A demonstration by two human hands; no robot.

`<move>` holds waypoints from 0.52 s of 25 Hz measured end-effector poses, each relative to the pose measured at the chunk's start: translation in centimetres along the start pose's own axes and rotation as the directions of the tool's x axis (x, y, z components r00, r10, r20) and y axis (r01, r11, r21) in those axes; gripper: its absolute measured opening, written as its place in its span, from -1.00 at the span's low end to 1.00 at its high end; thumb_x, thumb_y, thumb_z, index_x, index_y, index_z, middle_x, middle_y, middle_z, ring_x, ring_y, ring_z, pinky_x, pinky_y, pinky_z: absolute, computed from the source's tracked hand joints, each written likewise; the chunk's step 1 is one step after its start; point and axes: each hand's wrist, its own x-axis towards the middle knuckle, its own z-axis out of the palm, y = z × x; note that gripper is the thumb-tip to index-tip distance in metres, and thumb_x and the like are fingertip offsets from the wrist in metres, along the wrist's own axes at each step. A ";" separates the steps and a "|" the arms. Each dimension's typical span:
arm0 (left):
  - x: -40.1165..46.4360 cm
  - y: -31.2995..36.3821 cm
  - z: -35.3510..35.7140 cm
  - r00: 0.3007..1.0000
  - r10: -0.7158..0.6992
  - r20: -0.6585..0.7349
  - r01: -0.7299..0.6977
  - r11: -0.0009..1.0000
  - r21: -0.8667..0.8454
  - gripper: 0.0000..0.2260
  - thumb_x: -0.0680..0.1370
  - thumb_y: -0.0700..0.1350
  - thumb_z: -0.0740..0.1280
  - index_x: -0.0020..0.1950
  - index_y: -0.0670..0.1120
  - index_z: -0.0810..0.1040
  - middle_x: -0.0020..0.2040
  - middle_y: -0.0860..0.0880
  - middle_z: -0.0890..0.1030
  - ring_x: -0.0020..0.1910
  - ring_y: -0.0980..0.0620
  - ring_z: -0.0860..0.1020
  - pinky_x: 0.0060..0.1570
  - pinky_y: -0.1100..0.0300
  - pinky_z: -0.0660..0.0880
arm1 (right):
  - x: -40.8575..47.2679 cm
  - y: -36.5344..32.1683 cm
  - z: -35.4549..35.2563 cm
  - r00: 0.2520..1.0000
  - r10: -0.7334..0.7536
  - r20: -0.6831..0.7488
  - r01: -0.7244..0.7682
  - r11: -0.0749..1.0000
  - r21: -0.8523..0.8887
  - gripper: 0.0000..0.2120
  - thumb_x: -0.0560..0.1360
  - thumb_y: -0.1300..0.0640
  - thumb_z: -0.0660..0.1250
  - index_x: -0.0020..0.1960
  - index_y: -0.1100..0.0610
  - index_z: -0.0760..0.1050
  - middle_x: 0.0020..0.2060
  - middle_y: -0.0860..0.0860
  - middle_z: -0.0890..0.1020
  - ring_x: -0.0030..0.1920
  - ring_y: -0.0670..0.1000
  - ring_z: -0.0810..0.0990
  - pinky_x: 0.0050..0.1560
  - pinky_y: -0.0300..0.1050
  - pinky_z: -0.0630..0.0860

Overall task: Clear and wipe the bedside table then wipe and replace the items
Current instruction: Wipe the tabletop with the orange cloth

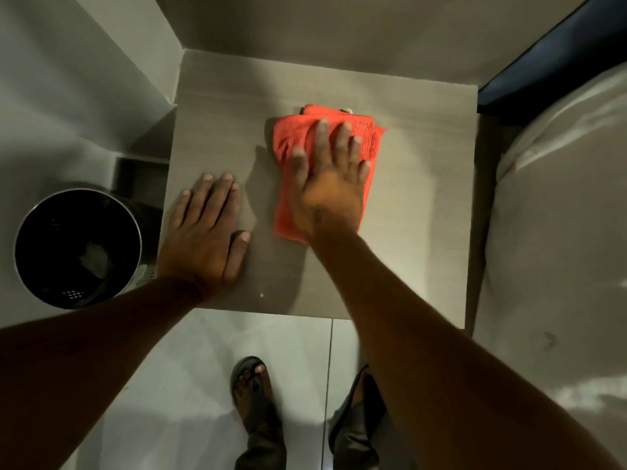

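head view, looking straight down. bedside surface is grey wood-grain, square, tucked in a corner between wall and bed.

my right hand lies flat on a folded orange cloth, palm down, fingers spread and pointing away from me. right grip: wide, pressing the cloth to the surface, not clasped around it. cloth sits slightly right of centre on the surface, its far edge bunched; a small pale bit shows at that far edge, too small to tell what it is.

my left hand is flat on the bare surface near its left front corner, fingers together, thumb out toward the cloth. left grip: wide, holding nothing. the two hands are near but apart.

round metal bin stands on the floor just beside the surface's left edge, dark inside, something pale crumpled at the bottom.

small white speck on the surface near the front edge.

my feet in dark sandals on pale floor tiles, below the front edge.
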 end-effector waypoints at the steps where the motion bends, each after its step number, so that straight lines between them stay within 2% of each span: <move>1: 0.0 0.0 0.0 1.000 -0.004 0.012 0.005 1.000 -0.010 -0.36 0.58 0.10 0.06 0.62 -0.16 0.16 0.64 -0.16 0.19 0.63 -0.20 0.11 0.58 -0.15 0.04 | 0.8 1.8 -1.3 0.998 0.022 -0.060 -0.020 0.999 0.025 -0.43 0.64 -0.12 0.00 0.60 0.07 0.20 0.61 0.17 0.16 0.62 0.24 0.05 0.57 0.20 -0.07; 3: -0.1 -0.1 0.2 1.000 -0.016 0.019 0.016 1.000 -0.018 -0.35 0.58 0.11 0.05 0.62 -0.15 0.15 0.64 -0.16 0.19 0.63 -0.20 0.11 0.59 -0.16 0.03 | 2.2 7.3 -3.9 0.991 0.051 -0.127 -0.056 0.998 -0.036 -0.44 0.62 -0.08 -0.01 0.57 0.11 0.25 0.60 0.18 0.20 0.60 0.26 0.10 0.58 0.20 -0.03; 5: -0.2 -0.4 0.5 1.000 -0.023 0.021 0.023 1.000 -0.001 -0.36 0.60 0.12 0.02 0.62 -0.15 0.13 0.63 -0.17 0.19 0.63 -0.21 0.12 0.58 -0.17 0.05 | 2.6 12.4 -5.6 0.995 0.044 -0.094 -0.058 0.986 -0.156 -0.45 0.63 -0.04 -0.01 0.58 0.13 0.23 0.60 0.18 0.21 0.60 0.25 0.10 0.59 0.21 0.00; 7: 0.0 -0.1 0.6 0.999 0.013 0.033 -0.013 1.000 0.012 -0.37 0.61 0.14 0.00 0.62 -0.16 0.13 0.63 -0.18 0.20 0.62 -0.21 0.12 0.57 -0.17 0.06 | 2.4 14.9 -5.5 0.995 -0.004 -0.097 -0.022 0.963 -0.269 -0.46 0.64 -0.02 0.02 0.59 0.11 0.22 0.60 0.18 0.20 0.60 0.25 0.10 0.60 0.21 -0.01; 9: -0.1 -0.2 0.2 0.999 0.025 0.043 -0.026 0.999 0.023 -0.36 0.61 0.16 0.00 0.62 -0.16 0.15 0.63 -0.18 0.21 0.62 -0.21 0.13 0.57 -0.15 0.05 | 2.6 15.1 -4.9 0.991 -0.061 -0.116 0.026 0.958 -0.285 -0.45 0.62 -0.04 0.03 0.58 0.08 0.22 0.60 0.19 0.21 0.60 0.26 0.11 0.60 0.22 -0.01; 11: -0.1 0.3 -0.8 0.998 -0.051 0.043 0.053 0.997 -0.054 -0.34 0.61 0.19 0.02 0.61 -0.18 0.17 0.62 -0.19 0.22 0.62 -0.19 0.14 0.58 -0.15 0.05 | 2.7 15.0 -4.7 0.989 -0.072 -0.127 0.032 0.956 -0.293 -0.44 0.62 -0.05 0.03 0.59 0.07 0.22 0.60 0.19 0.20 0.60 0.26 0.11 0.59 0.21 -0.01; 13: 1.9 2.7 -1.8 0.982 -0.178 -0.063 0.159 0.961 -0.228 -0.32 0.61 0.20 0.07 0.60 -0.20 0.18 0.62 -0.21 0.21 0.62 -0.17 0.15 0.58 -0.16 0.03 | 2.7 15.2 -4.4 0.984 -0.097 -0.146 0.052 0.957 -0.286 -0.44 0.61 -0.04 0.05 0.58 0.07 0.24 0.59 0.20 0.22 0.59 0.27 0.13 0.59 0.21 0.01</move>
